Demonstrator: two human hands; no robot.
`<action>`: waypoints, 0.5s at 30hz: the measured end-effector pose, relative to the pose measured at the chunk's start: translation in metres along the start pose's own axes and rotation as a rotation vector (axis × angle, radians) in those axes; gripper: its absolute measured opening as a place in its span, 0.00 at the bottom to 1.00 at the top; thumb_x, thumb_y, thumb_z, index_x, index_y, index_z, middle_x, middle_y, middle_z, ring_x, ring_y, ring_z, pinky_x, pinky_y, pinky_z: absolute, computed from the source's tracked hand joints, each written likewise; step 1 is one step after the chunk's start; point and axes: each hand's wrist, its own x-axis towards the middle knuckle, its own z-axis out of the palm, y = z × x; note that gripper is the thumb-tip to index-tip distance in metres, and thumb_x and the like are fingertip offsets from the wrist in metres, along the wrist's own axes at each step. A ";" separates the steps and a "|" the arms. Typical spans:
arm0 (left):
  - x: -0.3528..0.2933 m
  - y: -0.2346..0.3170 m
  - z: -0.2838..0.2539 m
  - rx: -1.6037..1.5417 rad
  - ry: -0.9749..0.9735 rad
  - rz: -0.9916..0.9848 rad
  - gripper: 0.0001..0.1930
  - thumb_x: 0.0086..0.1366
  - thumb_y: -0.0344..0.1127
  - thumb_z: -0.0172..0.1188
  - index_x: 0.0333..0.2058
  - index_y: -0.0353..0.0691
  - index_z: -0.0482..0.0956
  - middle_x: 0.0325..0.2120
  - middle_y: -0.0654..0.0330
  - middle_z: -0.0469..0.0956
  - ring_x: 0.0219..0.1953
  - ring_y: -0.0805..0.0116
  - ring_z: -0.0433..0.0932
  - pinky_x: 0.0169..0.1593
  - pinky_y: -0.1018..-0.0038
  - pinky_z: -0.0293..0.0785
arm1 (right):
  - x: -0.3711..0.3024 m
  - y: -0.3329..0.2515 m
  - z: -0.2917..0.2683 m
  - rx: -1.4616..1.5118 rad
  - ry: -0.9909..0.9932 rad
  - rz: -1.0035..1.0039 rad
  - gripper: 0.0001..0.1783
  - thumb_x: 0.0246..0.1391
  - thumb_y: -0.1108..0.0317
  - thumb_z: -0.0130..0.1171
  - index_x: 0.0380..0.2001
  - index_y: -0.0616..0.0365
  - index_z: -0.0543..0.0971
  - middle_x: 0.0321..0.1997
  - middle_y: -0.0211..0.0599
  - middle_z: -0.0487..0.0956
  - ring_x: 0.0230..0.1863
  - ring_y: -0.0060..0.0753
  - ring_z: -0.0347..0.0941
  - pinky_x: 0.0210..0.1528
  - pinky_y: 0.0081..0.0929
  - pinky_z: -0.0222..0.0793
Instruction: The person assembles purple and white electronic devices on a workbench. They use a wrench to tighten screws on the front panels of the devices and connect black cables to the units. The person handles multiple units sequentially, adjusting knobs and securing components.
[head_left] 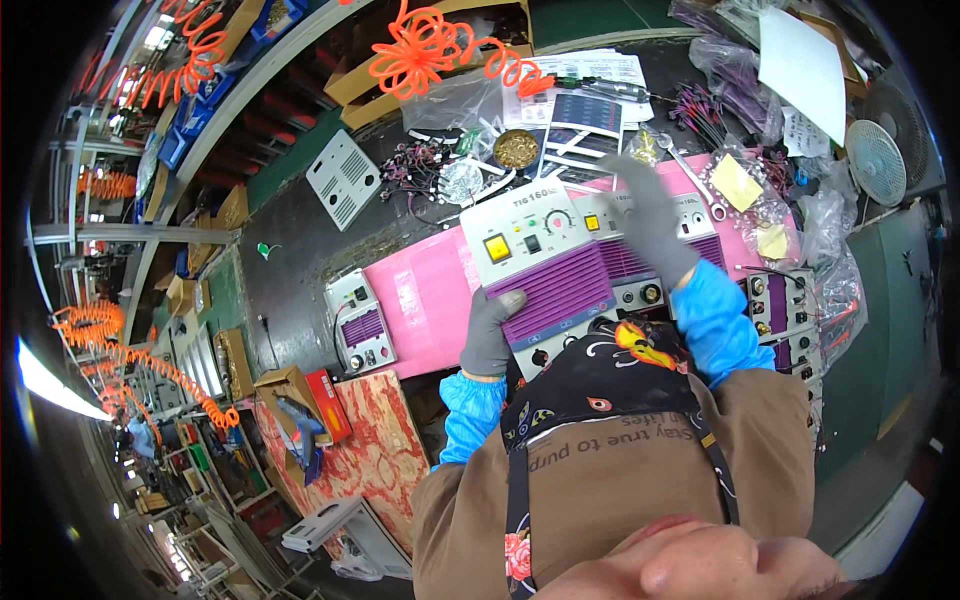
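My left hand [487,335], in a grey glove, grips the left edge of a white front panel [545,270], its thumb lying over the front. The panel carries a purple louvred grille, a yellow switch and a dial, and it is tilted up toward me. Above a second, similar panel [625,262] just to the right is my gloved right hand [645,215]. Motion smears its fingers, so whether it holds anything is unclear. Both panels are over a pink mat [425,290]. Beyond them sits a round bowl of small brass-coloured parts [516,149].
Left on the bench are a small finished panel [360,322] and a slotted white plate [343,180]. Wire bundles [415,170], a wrench [690,178] and a power screwdriver [600,88] lie farther back. An orange coiled hose [420,50] hangs overhead. More panels [780,305] stand right.
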 end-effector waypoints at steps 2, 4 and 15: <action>-0.003 0.000 -0.004 0.011 0.012 0.012 0.28 0.57 0.30 0.57 0.57 0.28 0.71 0.47 0.48 0.79 0.45 0.59 0.82 0.51 0.65 0.79 | -0.003 0.114 -0.016 -0.299 0.153 0.082 0.19 0.53 0.75 0.59 0.50 0.55 0.77 0.46 0.43 0.80 0.48 0.50 0.76 0.50 0.42 0.71; -0.004 0.000 -0.007 -0.007 0.043 0.022 0.27 0.57 0.30 0.57 0.57 0.29 0.71 0.47 0.49 0.79 0.46 0.60 0.81 0.51 0.66 0.79 | -0.033 0.211 -0.034 -0.583 -0.040 0.361 0.16 0.52 0.71 0.59 0.46 0.52 0.78 0.42 0.43 0.81 0.43 0.54 0.77 0.45 0.46 0.73; -0.003 0.000 -0.009 0.011 0.012 -0.031 0.28 0.58 0.33 0.59 0.58 0.29 0.70 0.48 0.49 0.79 0.48 0.60 0.80 0.54 0.66 0.77 | -0.035 0.288 -0.027 -0.891 -0.555 0.653 0.12 0.54 0.61 0.57 0.36 0.54 0.84 0.38 0.48 0.84 0.41 0.56 0.81 0.44 0.48 0.75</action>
